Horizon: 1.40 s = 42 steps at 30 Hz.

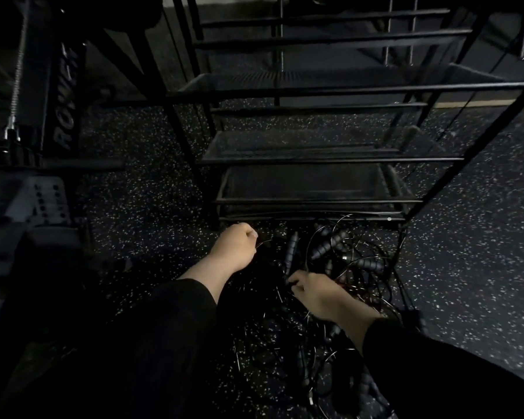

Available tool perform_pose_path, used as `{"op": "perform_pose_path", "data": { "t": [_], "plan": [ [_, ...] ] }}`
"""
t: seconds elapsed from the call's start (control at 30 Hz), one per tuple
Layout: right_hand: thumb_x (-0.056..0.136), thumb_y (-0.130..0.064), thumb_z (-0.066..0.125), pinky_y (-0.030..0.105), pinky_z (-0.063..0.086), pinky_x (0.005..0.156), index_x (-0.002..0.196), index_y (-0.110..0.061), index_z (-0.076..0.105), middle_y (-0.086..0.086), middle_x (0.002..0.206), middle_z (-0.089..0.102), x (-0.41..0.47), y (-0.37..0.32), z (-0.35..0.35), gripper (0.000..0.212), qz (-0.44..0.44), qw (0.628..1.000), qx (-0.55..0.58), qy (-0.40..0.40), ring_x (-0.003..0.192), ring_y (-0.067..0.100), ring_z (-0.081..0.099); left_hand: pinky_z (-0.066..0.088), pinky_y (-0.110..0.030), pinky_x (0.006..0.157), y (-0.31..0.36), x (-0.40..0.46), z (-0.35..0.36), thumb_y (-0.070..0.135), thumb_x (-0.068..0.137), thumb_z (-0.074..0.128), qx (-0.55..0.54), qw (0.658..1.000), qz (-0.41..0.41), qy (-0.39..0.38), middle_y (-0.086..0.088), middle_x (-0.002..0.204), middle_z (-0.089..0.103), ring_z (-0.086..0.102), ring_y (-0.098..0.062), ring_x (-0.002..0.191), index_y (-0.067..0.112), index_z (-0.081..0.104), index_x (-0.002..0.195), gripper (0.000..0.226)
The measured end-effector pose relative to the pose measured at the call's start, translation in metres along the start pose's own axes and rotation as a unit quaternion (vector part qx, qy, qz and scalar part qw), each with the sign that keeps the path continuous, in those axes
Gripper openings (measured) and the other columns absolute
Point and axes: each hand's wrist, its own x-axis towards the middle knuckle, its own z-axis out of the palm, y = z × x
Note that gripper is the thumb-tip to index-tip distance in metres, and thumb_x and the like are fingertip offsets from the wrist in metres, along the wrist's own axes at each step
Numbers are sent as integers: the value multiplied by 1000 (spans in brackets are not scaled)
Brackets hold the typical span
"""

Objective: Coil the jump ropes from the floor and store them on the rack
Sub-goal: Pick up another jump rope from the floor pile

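I noted rack (315, 158): matt black metal bars, fine mesh shelves. Floor (466, 237): dark speckled rubber, rough-looking. Jump ropes (339, 267): thin glossy cords, ribbed matt black handles. Sleeves (176, 328): matt black cloth.

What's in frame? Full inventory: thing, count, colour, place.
Jump ropes: tangled pile, count unclear, black thin cords with ribbed black handles, on the floor in front of the rack.
Rack: one, black metal with mesh shelves, centre, shelves bare as far as the dim light shows.
Floor: dark rubber with white speckles.
Gym machine: one, black with pale lettering, left.
Left hand: fingers curled, pinching a thin cord, left of the pile.
Right hand: gripping cords in the pile.
Sleeves: two, black.
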Motion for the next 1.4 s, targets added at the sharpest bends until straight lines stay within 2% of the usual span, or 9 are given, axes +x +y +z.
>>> {"op": "perform_pose_path", "data": {
  "t": [0.07,0.17,0.3,0.47,0.83,1.0,1.17,1.27,1.4],
  "plan": [
    [108,-26,42,30,51,89,140,-18,54,7,134,60,12,-2,23,35,-31,997,-49,-42,106,18,63,56,-37,81,-11,3,1,26,107,42,-7,1000,-8,-1,-3,95,72,72,-23,89,17,63,112,24],
    [107,-24,39,46,35,117,148,-26,47,3,165,26,22,-4,59,41,-52,983,-140,-109,147,30,32,51,-32,65,-22,5,2,25,107,42,-5,1000,-13,-11,-3,95,71,72,-24,88,17,63,112,23],
    [104,-19,42,64,26,116,150,-27,42,5,171,-3,28,-2,92,47,-32,950,-257,-171,153,38,10,56,-42,73,-30,6,0,25,107,42,-1,1000,-1,-11,-11,99,74,71,-29,84,15,65,103,25],
    [97,-12,53,65,24,114,150,-27,41,6,170,-14,36,8,110,57,13,937,-306,-169,146,38,20,56,-36,73,-41,8,-4,28,107,44,-28,1000,-2,0,-4,99,73,69,-21,80,18,65,112,24],
    [100,-26,55,47,34,114,119,-13,67,10,141,39,44,0,119,26,1,968,-239,-76,123,30,50,60,-47,71,-52,4,-11,29,107,46,-39,999,-1,13,-5,93,73,66,-20,75,19,67,107,23],
    [95,-22,65,25,49,81,105,-13,67,5,121,51,47,-5,110,14,6,995,-100,-15,97,20,61,59,-46,73,-49,5,-10,31,105,46,-30,999,10,12,-10,97,73,71,-27,84,16,67,105,26],
    [91,-30,73,26,45,69,125,-20,45,1,104,61,41,-12,90,45,83,996,26,3,83,15,59,57,-38,71,-46,6,-12,31,105,48,-21,999,19,16,-8,98,72,72,-28,87,15,68,102,25],
    [95,-39,67,36,51,91,137,-21,49,0,110,62,35,-14,70,49,98,995,32,-5,94,17,58,58,-41,80,-42,4,-16,32,105,49,-4,999,29,26,-3,101,71,70,-23,89,17,69,105,26],
    [92,-31,65,49,32,112,142,-25,50,1,135,52,20,-24,39,53,100,985,-117,80,129,22,47,59,-44,80,-34,-1,-22,32,104,49,7,998,47,44,-2,91,72,70,-23,84,18,69,101,24]
  ]
}}
